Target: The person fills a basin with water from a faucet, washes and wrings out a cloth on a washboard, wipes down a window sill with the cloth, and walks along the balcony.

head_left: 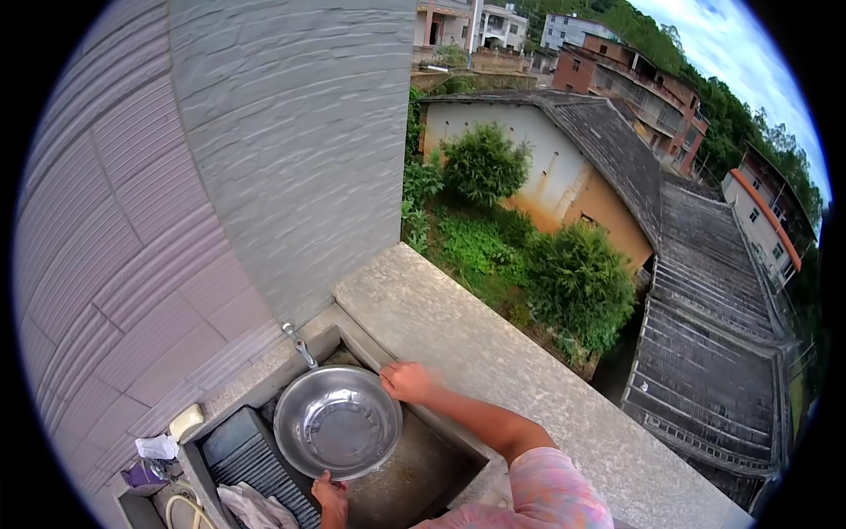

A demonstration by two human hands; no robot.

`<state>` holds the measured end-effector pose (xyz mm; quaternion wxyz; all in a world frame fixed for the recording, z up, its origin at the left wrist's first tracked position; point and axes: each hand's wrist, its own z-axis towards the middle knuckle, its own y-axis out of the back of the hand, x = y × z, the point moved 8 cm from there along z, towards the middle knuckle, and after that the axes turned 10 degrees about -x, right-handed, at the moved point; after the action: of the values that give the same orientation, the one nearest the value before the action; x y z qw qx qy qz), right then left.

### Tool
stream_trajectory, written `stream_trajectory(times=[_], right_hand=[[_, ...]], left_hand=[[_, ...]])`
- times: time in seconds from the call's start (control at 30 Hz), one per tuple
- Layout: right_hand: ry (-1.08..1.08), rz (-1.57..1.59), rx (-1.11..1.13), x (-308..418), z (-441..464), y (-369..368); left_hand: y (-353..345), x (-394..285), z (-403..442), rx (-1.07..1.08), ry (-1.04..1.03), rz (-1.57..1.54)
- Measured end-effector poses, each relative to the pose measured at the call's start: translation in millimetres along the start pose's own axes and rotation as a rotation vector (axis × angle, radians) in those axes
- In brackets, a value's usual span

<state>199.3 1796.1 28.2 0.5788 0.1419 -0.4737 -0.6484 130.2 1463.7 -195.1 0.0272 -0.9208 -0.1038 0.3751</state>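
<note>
A round stainless steel basin [295,423] sits under the metal tap [300,346], inside a stone sink [458,463]. Its inside shines, and I cannot tell how much water it holds. My right hand [411,383] reaches across from the right, fingers curled at the basin's right rim. At the near rim, my left hand [330,499] has its thumb and fingers closed on the edge. To the left of the basin is a ridged washboard slope [251,463] with a pale crumpled cloth [256,506] at its lower end.
A yellowish soap block [186,422] and a white packet [157,447] lie on the left ledge. A pale hose [182,501] hangs below them. A wide stone ledge [493,353] borders the sink, with a drop to bushes and roofs beyond. Tiled wall [141,264] rises at left.
</note>
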Motion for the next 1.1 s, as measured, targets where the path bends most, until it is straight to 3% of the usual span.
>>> stream_trajectory(times=[0.13, 0.27, 0.33, 0.47, 0.9, 1.1], right_hand=[[0.008, 0.117, -0.004, 45, 62, -27], [0.034, 0.094, 0.017, 73, 95, -62], [0.010, 0.094, 0.173, 74, 94, -97], [0.018, 0.064, 0.215, 74, 92, -113], [0.078, -0.202, 0.381, 45, 115, -98], [-0.016, -0.314, 0.310, 28, 139, -99]], left_hand=[[6, 36, 13, 0.009, 0.311, 0.214], [6, 44, 25, 0.026, 0.391, 0.166], [7, 47, 30, 0.050, 0.385, 0.162], [6, 48, 29, 0.073, 0.389, 0.177], [-1, 58, 31, 0.068, 0.438, 0.160], [-6, 55, 32, 0.091, 0.424, 0.133]])
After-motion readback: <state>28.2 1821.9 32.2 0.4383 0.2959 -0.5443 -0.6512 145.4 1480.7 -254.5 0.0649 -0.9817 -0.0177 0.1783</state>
